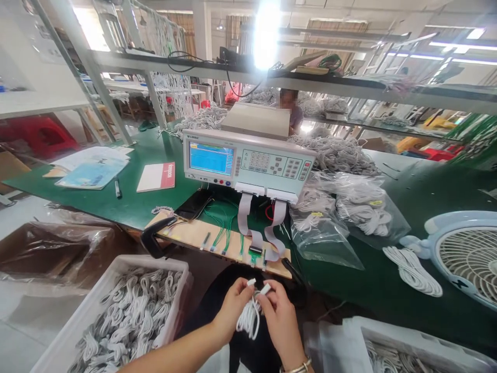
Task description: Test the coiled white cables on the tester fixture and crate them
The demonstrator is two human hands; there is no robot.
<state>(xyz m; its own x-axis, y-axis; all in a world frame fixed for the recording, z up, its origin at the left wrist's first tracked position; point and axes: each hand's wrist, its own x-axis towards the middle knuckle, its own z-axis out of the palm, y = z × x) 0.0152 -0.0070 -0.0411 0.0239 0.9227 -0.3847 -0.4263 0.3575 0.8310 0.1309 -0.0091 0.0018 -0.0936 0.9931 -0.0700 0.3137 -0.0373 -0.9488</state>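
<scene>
A coiled white cable [248,317] hangs between my two hands, in front of the bench edge. My left hand [235,303] pinches one white connector end [251,283] between thumb and fingers. The other connector end [265,289] is gripped by my right hand [280,310], just beside it. Both connectors point up and stand a little apart. Ahead of them lies a wooden board [233,247] with small connectors, green wires [226,233] and grey ribbon cables [248,223]. The ribbons run up to a tester [248,160] with a lit blue screen.
To the left stands a white bin [176,265] full of coiled cables; another bin [411,331] is at lower right. Bagged cables [322,223], a loose coil [412,270] and a fan [466,254] sit on the right. A black clamp [153,239] grips the board. A person [295,116] sits behind the tester.
</scene>
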